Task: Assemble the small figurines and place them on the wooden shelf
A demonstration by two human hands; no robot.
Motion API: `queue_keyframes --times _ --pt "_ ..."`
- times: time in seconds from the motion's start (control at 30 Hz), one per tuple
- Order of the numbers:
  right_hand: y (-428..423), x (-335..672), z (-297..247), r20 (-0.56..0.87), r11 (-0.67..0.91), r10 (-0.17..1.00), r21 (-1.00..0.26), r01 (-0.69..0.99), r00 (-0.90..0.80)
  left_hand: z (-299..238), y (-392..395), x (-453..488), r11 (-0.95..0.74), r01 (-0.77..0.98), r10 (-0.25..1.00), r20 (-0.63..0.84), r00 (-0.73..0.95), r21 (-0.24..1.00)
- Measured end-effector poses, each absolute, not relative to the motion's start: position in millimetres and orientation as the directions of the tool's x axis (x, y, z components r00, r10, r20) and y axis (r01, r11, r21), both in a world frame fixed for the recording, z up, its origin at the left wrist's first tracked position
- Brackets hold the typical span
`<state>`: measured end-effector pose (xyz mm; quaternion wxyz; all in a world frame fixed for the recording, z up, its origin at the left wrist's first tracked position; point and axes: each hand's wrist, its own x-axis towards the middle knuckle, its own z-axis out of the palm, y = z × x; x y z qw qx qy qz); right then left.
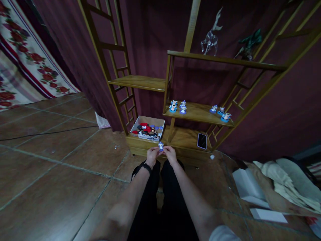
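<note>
Between my left hand (152,156) and my right hand (170,154) is a small white and purple figurine (161,146), held upright by the fingertips of both. The hands are in front of the low shelf, just below a cardboard box (162,129) filled with several small red, black, white and purple figurines (146,128). On the middle shelf (194,112), several blue and purple based figurines (183,109) stand grouped at the left end. A few more figurines (225,117) stand toward its right end.
A phone (202,141) lies on the bottom shelf at right. Higher up stand a clear glass horse (210,42) and a dark green figure (250,43). White boxes (250,187) and cloth (278,177) lie on the floor at right. A black cable (50,133) crosses the tiles.
</note>
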<state>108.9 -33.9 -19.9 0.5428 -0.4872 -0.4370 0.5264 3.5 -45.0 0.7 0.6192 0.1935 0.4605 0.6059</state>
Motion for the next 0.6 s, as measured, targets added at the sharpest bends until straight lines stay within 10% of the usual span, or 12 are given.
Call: queue_keyframes --times 0.6 --pt "-27.6 110.8 -33.3 -0.030 -0.019 0.995 -0.994 -0.110 0.096 3.5 -50.1 9.1 0.146 -0.529 0.934 -0.292 -0.204 0.836"
